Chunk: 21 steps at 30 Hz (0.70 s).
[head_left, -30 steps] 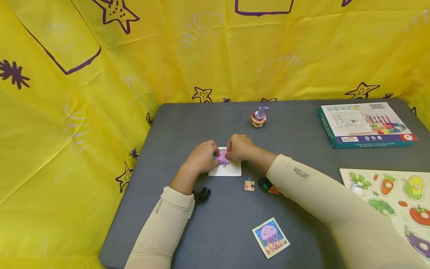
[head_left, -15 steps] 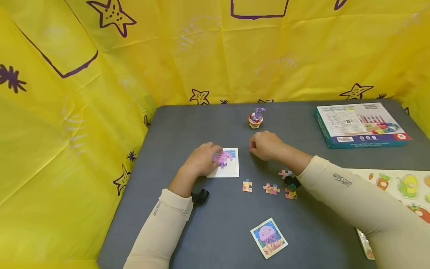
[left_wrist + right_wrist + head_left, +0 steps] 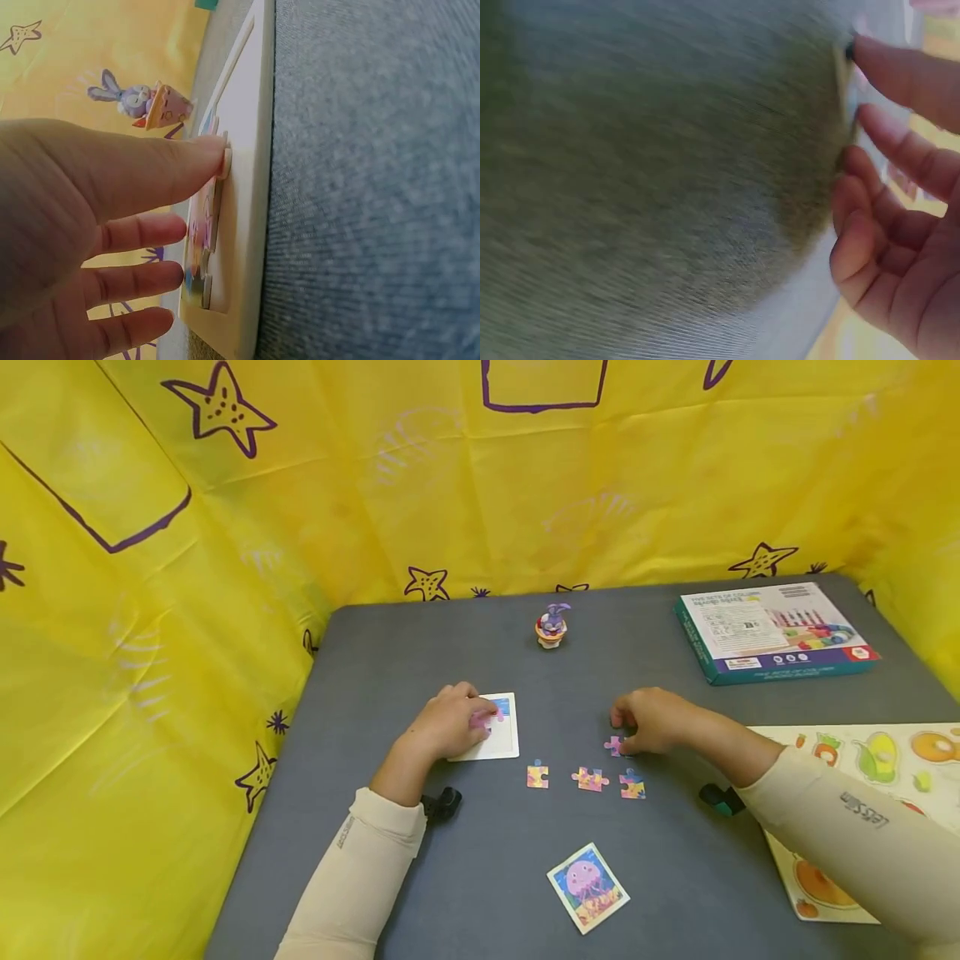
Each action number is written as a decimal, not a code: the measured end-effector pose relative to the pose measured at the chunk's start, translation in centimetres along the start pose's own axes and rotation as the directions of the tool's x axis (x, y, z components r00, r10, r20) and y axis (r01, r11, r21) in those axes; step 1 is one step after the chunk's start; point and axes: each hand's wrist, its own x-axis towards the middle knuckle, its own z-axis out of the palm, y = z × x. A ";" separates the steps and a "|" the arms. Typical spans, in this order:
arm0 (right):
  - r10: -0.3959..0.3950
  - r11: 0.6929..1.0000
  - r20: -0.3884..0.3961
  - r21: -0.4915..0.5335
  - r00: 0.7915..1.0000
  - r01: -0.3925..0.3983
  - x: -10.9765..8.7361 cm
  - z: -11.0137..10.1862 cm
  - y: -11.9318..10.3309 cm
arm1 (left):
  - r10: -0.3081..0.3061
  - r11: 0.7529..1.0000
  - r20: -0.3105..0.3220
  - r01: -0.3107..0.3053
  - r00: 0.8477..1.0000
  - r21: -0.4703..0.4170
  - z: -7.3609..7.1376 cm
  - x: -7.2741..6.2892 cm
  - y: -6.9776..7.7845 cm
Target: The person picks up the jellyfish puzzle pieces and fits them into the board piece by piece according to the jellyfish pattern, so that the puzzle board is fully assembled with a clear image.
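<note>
Puzzle piece (image 3: 615, 745) looks light, thin and stiff, so its edges seem best to pinch. It is pink and purple with knobs, well in from the desk's (image 3: 450, 643) far edge. The right hand (image 3: 651, 720) curls at it; I cannot tell if it grips. The left hand (image 3: 447, 722), fingers straight, rests its thumb on joined pieces (image 3: 199, 240) on the white board (image 3: 504, 745).

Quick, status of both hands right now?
Left hand: open, thumb touching the puzzle pieces in the white tray.
Right hand: fingers curled at a loose pink piece; whether it's gripped can't be told.
</note>
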 end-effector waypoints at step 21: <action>-0.073 0.996 -0.059 0.047 0.996 0.076 1.8 0.9 -1.9 | 0.002 0.999 -0.013 -0.003 1.000 -0.046 0.3 -0.5 -0.4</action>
